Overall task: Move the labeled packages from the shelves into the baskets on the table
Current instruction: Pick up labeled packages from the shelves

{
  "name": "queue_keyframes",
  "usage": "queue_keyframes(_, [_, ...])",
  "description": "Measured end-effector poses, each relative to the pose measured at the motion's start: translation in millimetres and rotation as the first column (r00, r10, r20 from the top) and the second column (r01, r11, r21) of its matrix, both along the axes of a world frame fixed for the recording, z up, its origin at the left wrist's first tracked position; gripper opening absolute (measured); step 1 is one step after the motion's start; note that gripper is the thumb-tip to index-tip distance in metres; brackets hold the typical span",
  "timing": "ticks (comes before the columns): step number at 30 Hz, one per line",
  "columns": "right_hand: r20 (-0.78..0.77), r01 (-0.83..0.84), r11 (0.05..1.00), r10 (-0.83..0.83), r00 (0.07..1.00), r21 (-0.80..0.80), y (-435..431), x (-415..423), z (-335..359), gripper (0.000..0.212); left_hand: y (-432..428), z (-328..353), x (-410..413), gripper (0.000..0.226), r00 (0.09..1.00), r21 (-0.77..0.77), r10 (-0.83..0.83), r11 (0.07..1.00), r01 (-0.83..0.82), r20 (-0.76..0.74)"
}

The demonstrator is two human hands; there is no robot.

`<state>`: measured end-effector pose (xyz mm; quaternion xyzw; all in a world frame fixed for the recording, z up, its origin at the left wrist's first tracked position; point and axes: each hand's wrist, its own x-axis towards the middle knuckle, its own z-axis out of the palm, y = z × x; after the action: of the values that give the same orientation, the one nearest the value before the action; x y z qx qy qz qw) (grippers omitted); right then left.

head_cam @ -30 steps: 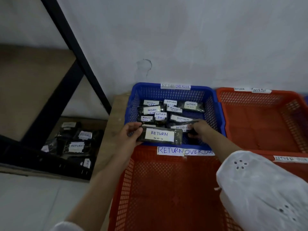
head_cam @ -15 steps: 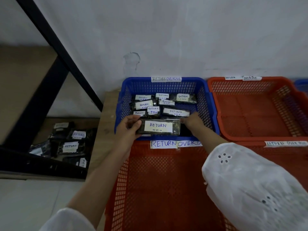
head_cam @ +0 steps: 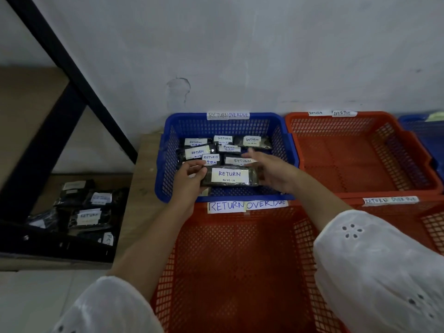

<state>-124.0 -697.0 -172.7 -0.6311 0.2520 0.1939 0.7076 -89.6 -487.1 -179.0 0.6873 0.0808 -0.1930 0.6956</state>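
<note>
Grips package [head_cam: 229,176] by its left end in curled left hand [head_cam: 189,179], open right hand [head_cam: 274,173] at the other, long axis left-right, "RETURN" label up, over basket [head_cam: 168,162] tagged "RETURN OVERDUE".

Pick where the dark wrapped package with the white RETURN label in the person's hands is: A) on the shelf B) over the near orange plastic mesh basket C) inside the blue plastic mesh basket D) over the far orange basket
C: the left hand grips the dark wrapped package with the white RETURN label inside the rim of the blue plastic mesh basket, right hand at its other end.
</note>
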Motion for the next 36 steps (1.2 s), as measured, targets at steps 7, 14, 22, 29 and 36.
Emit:
queue_keyframes(7, [-0.042, -0.175, 0.951, 0.17, 0.985, -0.255, 2.7, -0.4, -5.1, 0.018, 20.1, -14.2, 2.0, 0.018, 0.851, 0.698, -0.28, 0.704, -0.132, 0.444])
queue_keyframes(14, [-0.079, -0.217, 0.856, 0.204, 0.976, -0.47, 13.0, 2.2, -26.5, 0.019, 39.5, -25.7, 1.4, 0.034, 0.963, 0.68, -0.096, 0.726, -0.105, 0.252])
queue_keyframes(22, [-0.209, -0.379, 0.546, 0.349, 0.914, -0.747, 32.8, 17.1, -40.6, 0.015, 43.7, -29.7, 4.3, 0.031, 0.971, 0.649, -0.107, 0.758, -0.06, 0.215])
queue_keyframes(29, [-0.243, -0.328, 0.422, 0.243, 0.939, -0.845, 36.4, 11.8, -38.1, 0.015, 52.9, -21.2, 5.5, 0.028, 0.971, 0.613, -0.186, 0.788, 0.058, 0.148])
queue_keyframes(36, [-0.411, -0.414, 0.212, 0.059, 0.91, -0.885, 42.7, 15.1, -38.9, 0.044, 68.4, -14.8, -2.3, 0.034, 0.954, 0.585, -0.267, 0.799, 0.139, 0.139])
